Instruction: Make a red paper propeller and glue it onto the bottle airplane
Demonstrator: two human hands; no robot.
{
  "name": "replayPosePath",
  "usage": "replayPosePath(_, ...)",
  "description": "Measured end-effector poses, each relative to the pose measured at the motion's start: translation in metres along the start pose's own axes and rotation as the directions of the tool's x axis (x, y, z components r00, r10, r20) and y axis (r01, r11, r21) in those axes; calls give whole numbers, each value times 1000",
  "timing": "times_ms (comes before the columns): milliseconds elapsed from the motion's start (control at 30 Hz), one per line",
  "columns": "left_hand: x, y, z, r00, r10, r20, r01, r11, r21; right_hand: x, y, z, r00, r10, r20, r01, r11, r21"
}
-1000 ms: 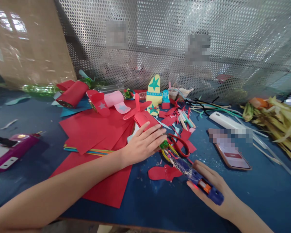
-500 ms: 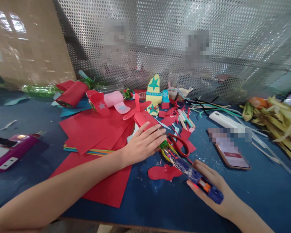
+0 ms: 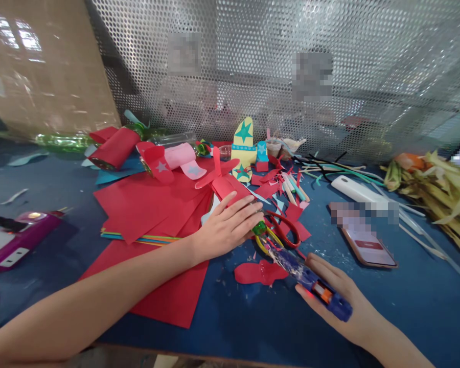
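My left hand (image 3: 230, 225) is wrapped over a plastic bottle (image 3: 230, 187) covered in red paper. Red paper fins stick out at its far end, and the green neck shows past my fingertips. In my right hand (image 3: 341, 296) is a blue hot glue gun (image 3: 310, 278), its nozzle end pointing toward the bottle neck. A red light glows near my thumb. Below the nozzle lies a red paper cutout (image 3: 258, 272) with shiny glue on it. Scissors (image 3: 289, 232) with red handles rest beside the bottle neck, partly covered by the gun.
Red paper sheets (image 3: 168, 301) spread under my left arm. Paper-covered bottle pieces and a yellow one (image 3: 243, 134) with stars stand at the back. To the right lie a phone (image 3: 362, 237), a white stick-like device (image 3: 354, 190) and dry husks (image 3: 444, 194). A purple power strip (image 3: 26, 235) sits left.
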State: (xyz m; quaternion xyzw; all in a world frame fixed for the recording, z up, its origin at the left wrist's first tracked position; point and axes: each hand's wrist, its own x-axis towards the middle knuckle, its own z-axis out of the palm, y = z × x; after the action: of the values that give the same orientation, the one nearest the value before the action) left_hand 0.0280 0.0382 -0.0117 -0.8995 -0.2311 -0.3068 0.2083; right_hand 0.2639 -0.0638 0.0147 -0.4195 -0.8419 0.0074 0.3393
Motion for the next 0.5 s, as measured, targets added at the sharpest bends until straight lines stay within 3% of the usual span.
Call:
replayPosePath(333,2,1,-2,1000,-2,-1,2,1000,-1,-3,5,-1,996,-88,-21,87,995,-51)
replayPosePath(500,1,1,-1,1000,3,-3,-3,1000,-3,-6,5,0,996,-75,-50,74,997,-20)
